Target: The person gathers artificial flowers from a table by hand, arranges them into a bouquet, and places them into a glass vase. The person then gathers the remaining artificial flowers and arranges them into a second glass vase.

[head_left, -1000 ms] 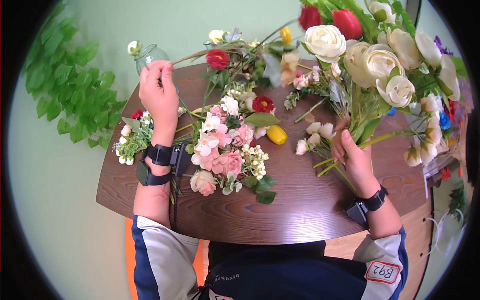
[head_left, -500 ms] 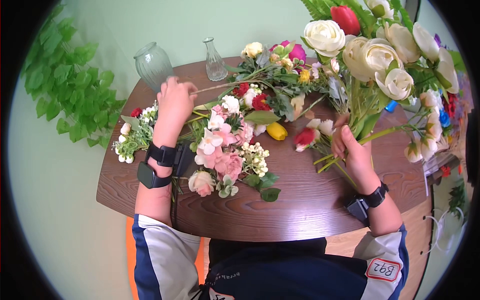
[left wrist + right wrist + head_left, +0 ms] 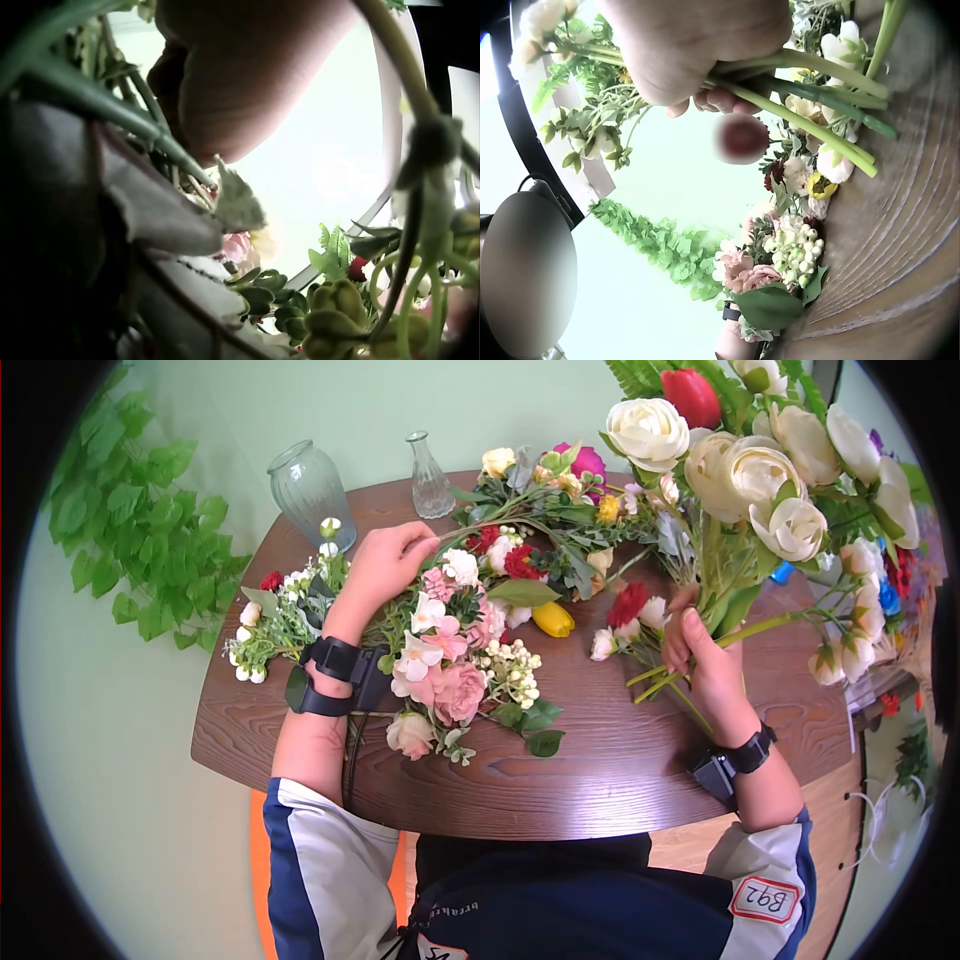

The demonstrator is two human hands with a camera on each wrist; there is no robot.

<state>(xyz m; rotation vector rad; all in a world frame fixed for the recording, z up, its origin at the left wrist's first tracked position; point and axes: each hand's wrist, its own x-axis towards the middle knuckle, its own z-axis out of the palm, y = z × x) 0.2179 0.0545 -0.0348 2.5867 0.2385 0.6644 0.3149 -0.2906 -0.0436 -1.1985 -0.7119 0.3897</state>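
My right hand (image 3: 712,660) curls round the bouquet (image 3: 762,478) above the table (image 3: 600,785), while my left hand (image 3: 385,565) bends its fingers at some stems (image 3: 488,519), whether pinching one I cannot tell.

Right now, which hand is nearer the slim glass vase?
Left. In the head view, the left hand is just on the person's side of the slim glass vase; the right hand is well off to its right, gripping the bouquet.

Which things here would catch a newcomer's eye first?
Probably the large white blooms at the head view's upper right, whose stems the right hand grips. Next might come the pink flowers on the table, left of its middle, then two glass vases by its far edge.
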